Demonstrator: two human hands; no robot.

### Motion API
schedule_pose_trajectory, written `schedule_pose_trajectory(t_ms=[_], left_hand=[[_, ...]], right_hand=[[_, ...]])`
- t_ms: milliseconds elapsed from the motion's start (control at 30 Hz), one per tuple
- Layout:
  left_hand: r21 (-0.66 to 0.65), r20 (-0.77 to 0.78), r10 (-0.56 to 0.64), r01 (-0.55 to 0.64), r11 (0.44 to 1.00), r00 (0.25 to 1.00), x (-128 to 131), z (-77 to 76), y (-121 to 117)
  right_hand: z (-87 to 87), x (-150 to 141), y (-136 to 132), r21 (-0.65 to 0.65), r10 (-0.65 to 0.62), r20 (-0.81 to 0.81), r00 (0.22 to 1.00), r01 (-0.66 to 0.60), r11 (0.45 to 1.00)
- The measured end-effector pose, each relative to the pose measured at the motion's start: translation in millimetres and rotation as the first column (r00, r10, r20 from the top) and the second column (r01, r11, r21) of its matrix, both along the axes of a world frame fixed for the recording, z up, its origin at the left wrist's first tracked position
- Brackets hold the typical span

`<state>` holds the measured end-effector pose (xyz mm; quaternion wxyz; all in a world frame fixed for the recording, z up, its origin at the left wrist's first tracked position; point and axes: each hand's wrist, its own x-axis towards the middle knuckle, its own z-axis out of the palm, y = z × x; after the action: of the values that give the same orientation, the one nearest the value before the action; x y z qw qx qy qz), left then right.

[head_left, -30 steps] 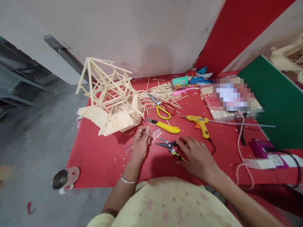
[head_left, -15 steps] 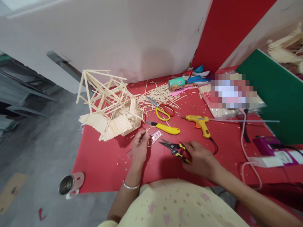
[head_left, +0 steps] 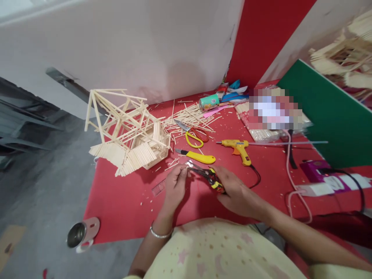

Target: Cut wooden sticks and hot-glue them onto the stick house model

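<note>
My left hand (head_left: 176,185) is closed in a pinch on a small wooden stick, mostly hidden by the fingers. My right hand (head_left: 236,192) grips the snips (head_left: 213,179) by their black and yellow handles. Their blades reach left to my left fingertips and look slightly apart. A clear ruler (head_left: 158,188) lies partly under my left hand. Just beyond the hands is a yellow utility knife (head_left: 200,156), blade pointing left. Behind it rest scissors (head_left: 194,135) with one yellow and one red handle. The stick-built model house (head_left: 130,135) stands at the left.
Loose sticks (head_left: 188,116) are spread by the wall, near a green can (head_left: 209,102). A yellow glue gun (head_left: 238,149) lies at right, its cord trailing. A green board (head_left: 328,116) leans behind a power strip (head_left: 316,190). A mug (head_left: 84,232) sits at the front left corner.
My right hand has taken up the snips from the table and moved them left, bringing the blades to my left fingertips. The left hand keeps its pinch. The camera view has shifted.
</note>
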<state>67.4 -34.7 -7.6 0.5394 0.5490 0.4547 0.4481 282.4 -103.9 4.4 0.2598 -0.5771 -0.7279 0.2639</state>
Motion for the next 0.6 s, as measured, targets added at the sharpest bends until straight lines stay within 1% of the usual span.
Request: schedule_pose_trajectory(t_ms=[33,67,167,367,500,600], left_hand=[[0.019,-0.013,-0.021,0.021,1.0,1.0,0,3.2,-1],[0.034,-0.023,-0.035,0.035,0.999,0.999,0,5.8,-1],[0.054,-0.041,-0.023,0.025,0.998,0.999,-1,8.0,-2],[0.086,-0.101,0.025,-0.016,0.996,0.995,-3,0.1,-2],[0.097,-0.12,0.036,-0.025,0.995,0.992,-2,4.0,-1],[0.121,-0.14,0.039,-0.022,0.992,0.989,-2,7.8,-1]], right_hand=[[-0.8,-3,1,0.052,-0.012,0.072,0.997,0.008,0.999],[-2.2,-5,3,0.076,-0.007,0.117,0.993,-0.002,0.997],[-6.7,-9,6,0.115,0.016,0.182,0.983,-0.037,0.993],[-7.3,-12,11,0.133,0.002,0.216,0.976,-0.031,0.991],[-8.7,-13,11,0.123,-0.017,0.222,0.975,-0.011,0.992],[-11.5,-15,10,0.125,0.0,0.2,0.98,-0.025,0.992]])
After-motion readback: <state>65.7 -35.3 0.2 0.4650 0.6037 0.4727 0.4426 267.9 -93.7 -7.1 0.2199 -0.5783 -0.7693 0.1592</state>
